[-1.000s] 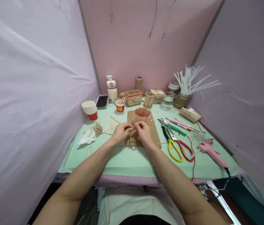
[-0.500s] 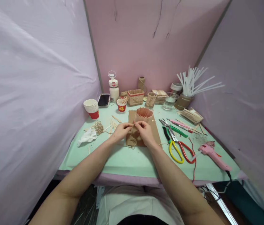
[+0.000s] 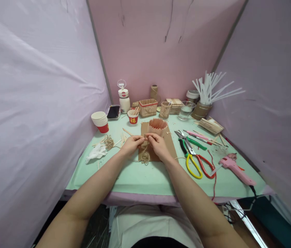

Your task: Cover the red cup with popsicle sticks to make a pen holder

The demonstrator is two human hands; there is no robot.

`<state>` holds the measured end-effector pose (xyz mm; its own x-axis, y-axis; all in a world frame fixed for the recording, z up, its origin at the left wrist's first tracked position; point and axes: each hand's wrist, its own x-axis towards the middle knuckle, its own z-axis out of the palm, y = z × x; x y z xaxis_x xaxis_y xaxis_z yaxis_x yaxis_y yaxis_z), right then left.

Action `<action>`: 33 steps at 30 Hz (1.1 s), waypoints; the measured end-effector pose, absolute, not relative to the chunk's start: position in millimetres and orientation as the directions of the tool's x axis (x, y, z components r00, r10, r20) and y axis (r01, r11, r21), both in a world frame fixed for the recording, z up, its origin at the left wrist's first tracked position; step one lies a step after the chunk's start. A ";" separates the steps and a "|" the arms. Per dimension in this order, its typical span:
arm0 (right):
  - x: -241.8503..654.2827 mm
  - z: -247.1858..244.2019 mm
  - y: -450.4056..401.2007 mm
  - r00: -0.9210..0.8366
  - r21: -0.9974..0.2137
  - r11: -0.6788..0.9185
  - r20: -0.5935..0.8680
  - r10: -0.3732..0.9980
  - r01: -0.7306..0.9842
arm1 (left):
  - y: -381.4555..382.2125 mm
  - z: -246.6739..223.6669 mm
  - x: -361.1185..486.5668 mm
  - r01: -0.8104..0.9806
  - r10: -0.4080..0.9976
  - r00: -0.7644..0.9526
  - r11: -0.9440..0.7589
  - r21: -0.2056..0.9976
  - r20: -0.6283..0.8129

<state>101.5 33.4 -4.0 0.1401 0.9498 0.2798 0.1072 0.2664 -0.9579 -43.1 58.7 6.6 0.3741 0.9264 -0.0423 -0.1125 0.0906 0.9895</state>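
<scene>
Both my hands have shifted slightly left relative to the ridged pot since half a second ago, and the twine below them has drawn into a tighter coil. That twine hangs from my fingertips to the near edge of the brown board, where the coil lies. My left hand and right hand nearly meet, each closed in a pinch on it, with a small loop seemingly between them; the loop is too small for me to tell whether it is knotted.

Good handling here, I judge, means pinching close to the loop, keeping both wrists low and steady, and pulling evenly so it doesn't slip or twist. Slack in the coil could snag, so it is best kept free of my fingers.

Just beyond my fingers, the ridged pot stands upright on the board. To my left lie loose sticks, a ball of twine and a tissue. To my right are the scissors, with the pink glue gun farther out. Along the back stand a basket and a bowl of water.
</scene>
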 end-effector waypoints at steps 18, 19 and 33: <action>102.0 -2.7 32.0 0.154 -0.902 0.322 0.376 0.914 0.287 | 60.0 6.0 -45.4 -0.014 0.929 0.367 -0.034 0.999 0.036; 101.9 -2.8 31.8 0.160 -0.901 0.325 0.380 0.911 0.288 | 60.9 5.0 -45.5 0.058 0.938 0.336 -0.111 0.992 0.085; 98.9 -0.9 28.8 0.142 -0.926 0.266 0.312 0.940 0.269 | 52.6 6.2 -42.1 0.545 0.816 0.344 -0.576 0.609 0.465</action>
<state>98.9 28.8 -0.9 0.1420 0.9396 0.3115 0.2690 0.2662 -0.9256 -42.1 52.6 6.2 0.3441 0.8160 0.4645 0.5450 -0.5765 0.6088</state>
